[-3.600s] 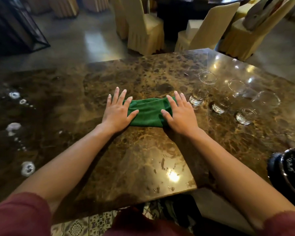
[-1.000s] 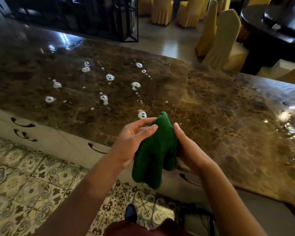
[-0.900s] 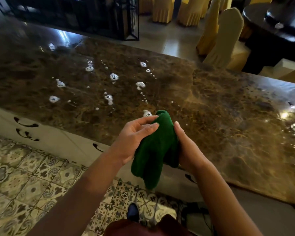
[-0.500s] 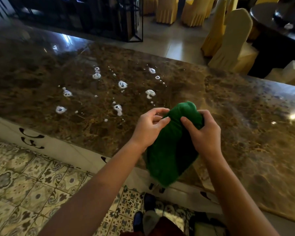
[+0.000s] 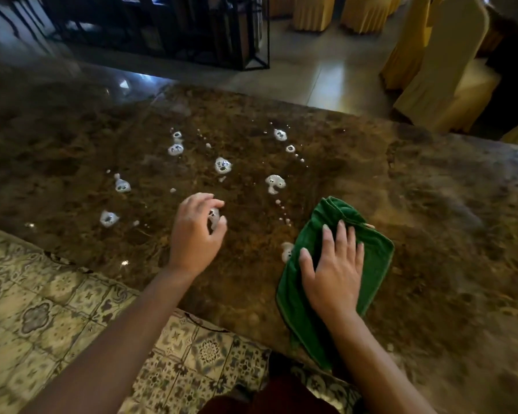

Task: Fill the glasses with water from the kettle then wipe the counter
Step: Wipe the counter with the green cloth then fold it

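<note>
A green cloth [image 5: 377,249] lies on the brown marble counter [image 5: 431,204], its near end hanging over the front edge. My right hand [image 5: 332,270] presses flat on the cloth, fingers spread. My left hand [image 5: 195,231] hovers over the counter to the left, fingers loosely curled and holding nothing. Several white water puddles [image 5: 274,182] dot the counter ahead of both hands; one [image 5: 287,251] touches the cloth's left edge. No glasses or kettle are in view.
The counter's front edge runs diagonally from the left to the bottom middle, with patterned floor tiles [image 5: 42,309] below. Beyond the far edge stand chairs in yellow covers [image 5: 443,64] and a black metal frame [image 5: 245,34].
Both hands held the bunched cloth up in the air before. Now the cloth is down on the counter under my right hand, and my left hand has let go and moved left.
</note>
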### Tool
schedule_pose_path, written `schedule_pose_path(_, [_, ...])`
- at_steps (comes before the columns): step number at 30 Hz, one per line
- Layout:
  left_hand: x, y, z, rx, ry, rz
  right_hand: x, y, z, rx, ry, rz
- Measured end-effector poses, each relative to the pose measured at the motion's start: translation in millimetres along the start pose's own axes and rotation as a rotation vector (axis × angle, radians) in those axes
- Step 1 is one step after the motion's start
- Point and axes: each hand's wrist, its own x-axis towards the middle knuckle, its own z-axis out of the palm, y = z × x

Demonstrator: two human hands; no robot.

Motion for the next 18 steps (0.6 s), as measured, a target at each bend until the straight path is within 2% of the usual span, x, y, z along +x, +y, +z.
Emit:
schedule_pose_path(4, [10.1, -45.6, -9.1, 0.122, -0.093, -0.102, 22.8, 4.3, 5.3, -0.061, -0.041, -0.032])
schedule_pose_path(8, [25.9, -72.9, -9.5, 0.145, -0.173, -0.097, 57.6, -0.9, 5.4, 0.007, 0.104, -0.006])
schedule_pose_path(13, [67.9, -93.7, 1.2, 0.273, -0.545, -0.102, 106.8, -23.4, 7.5, -0.084, 0.007, 0.127])
schedule_pose_path(18, [85.9, -107.5, -0.9, 0.307, -0.696, -0.178, 103.4, -44.6, 9.9, -0.051, 0.007, 0.224])
